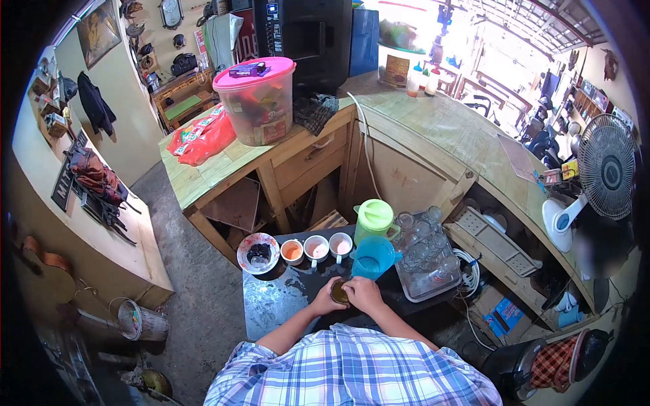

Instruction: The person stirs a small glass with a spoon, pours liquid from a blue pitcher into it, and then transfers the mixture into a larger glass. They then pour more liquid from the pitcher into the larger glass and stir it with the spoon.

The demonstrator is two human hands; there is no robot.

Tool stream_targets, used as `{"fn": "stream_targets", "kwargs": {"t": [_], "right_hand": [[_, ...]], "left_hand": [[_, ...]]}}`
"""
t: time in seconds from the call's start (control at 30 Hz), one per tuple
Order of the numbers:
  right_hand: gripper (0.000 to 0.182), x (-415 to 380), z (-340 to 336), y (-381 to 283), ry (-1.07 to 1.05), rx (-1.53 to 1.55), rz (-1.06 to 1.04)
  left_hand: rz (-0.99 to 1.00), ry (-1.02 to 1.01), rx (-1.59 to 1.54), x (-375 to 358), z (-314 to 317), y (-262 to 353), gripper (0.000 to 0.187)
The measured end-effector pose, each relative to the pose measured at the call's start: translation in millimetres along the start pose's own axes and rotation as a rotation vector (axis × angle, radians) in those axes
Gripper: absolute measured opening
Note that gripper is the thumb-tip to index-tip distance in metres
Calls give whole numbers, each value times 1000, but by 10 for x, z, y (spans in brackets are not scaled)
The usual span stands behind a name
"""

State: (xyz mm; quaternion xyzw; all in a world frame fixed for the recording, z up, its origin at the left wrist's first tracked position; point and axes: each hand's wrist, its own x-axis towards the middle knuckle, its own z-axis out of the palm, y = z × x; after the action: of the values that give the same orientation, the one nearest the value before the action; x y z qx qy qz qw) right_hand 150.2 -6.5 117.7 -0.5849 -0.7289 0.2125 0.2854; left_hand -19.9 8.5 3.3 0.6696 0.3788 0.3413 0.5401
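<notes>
My left hand [328, 298] is closed around the side of a small round container [340, 292] with a dark yellow-brown top or inside. My right hand [364, 295] has its fingers curled at the container's right edge; the fingertips are partly hidden. Just beyond are a blue translucent pitcher [374, 258] and a light green lidded pitcher [374, 220]. Left of them stand three white cups: one with orange contents [292, 252], a middle one [316, 249] and a right one [340, 244], both with pale contents. A bowl [258, 254] with dark pieces sits at the left end.
A grey tray [421, 292] of upturned glasses stands at the right of the dark table [271, 308]. A wooden counter [413, 111] wraps around behind, bearing a pink-lidded tub [254, 101] and a red plastic bag [202, 137]. A fan [606, 166] stands far right.
</notes>
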Motion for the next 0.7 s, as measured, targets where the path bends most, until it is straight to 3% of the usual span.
{"fn": "stream_targets", "kwargs": {"t": [0.1, 0.2, 0.27, 0.37, 0.5, 0.57, 0.7], "right_hand": [[14, 7, 22, 30, -64, 149, -55], [14, 6, 15, 4, 117, 54, -132], [13, -6, 29, 51, -60, 7, -38], [14, 29, -27, -38, 90, 145, -117], [14, 14, 18, 21, -13, -27, 4], [15, 31, 22, 30, -2, 146, -20], [15, 2, 9, 6, 81, 2, -24]], "left_hand": [[-13, -10, -33, 4, -2, -7, 100], [36, 10, 5, 15, 0, -24, 100], [9, 11, 30, 1, 0, 18, 97], [23, 8, 10, 6, -6, 51, 97], [-12, 1, 36, -13, 4, 13, 101], [-13, 14, 2, -11, 6, 43, 98], [14, 24, 22, -13, 5, 6, 98]]}}
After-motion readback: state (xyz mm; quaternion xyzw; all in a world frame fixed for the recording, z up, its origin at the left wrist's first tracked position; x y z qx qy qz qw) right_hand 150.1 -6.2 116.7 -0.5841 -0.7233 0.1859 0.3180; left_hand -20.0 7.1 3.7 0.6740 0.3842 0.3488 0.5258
